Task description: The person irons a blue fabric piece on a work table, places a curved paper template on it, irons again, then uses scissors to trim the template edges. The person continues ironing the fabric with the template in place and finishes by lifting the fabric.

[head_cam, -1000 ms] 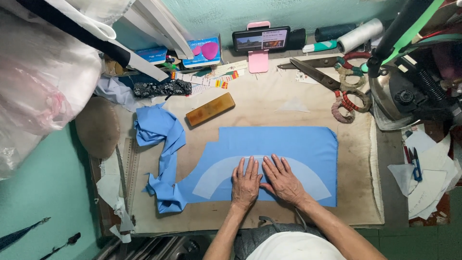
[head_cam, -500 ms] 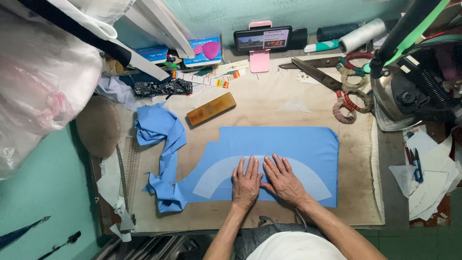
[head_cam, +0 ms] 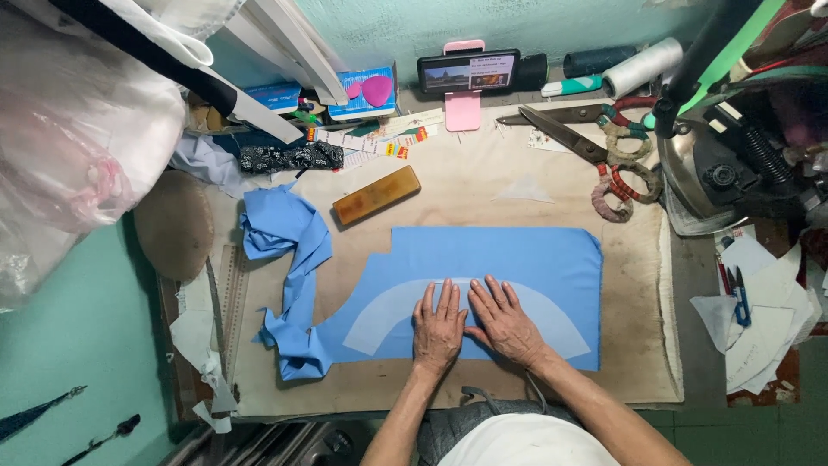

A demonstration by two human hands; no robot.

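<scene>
A flat piece of blue cloth (head_cam: 517, 255) lies on the padded table (head_cam: 448, 198). On it rests a pale curved arc-shaped piece (head_cam: 379, 315). My left hand (head_cam: 438, 328) and my right hand (head_cam: 504, 324) press flat on the middle of that arc, side by side, fingers spread and pointing away from me. Neither hand holds anything.
Blue cloth scraps (head_cam: 289, 259) lie bunched at the left. A wooden block (head_cam: 377, 195) sits above the cloth. Large scissors (head_cam: 586, 142) and an iron (head_cam: 716, 173) are at the right, a phone on a pink stand (head_cam: 466, 73) at the back, paper pieces and small snips (head_cam: 737, 298) far right.
</scene>
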